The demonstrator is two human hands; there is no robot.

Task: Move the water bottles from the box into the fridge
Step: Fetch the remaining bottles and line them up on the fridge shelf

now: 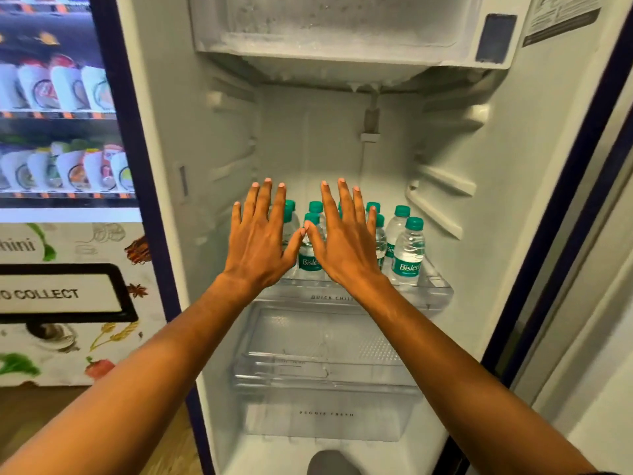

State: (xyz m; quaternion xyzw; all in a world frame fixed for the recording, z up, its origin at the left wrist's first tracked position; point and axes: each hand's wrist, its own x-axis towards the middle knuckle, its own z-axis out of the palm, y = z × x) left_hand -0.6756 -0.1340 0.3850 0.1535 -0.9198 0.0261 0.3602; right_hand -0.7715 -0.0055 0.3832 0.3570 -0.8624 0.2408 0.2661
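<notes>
The fridge point(507, 207) stands open in front of me. Several small water bottles point(408, 252) with green caps and Bisleri labels stand upright on its clear shelf point(435, 291). My left hand point(260, 238) and my right hand point(346, 238) are held up side by side in front of the bottles, fingers straight and spread, backs toward me. Neither hand holds anything, and the thumbs nearly touch. The hands hide part of the bottle group. No box is in view.
A clear vegetable drawer point(325, 389) sits below the shelf. The frosted freezer compartment point(342, 25) is at the top. A vending machine point(61, 149) with cups stands to the left. The fridge door edge point(575, 200) runs down the right.
</notes>
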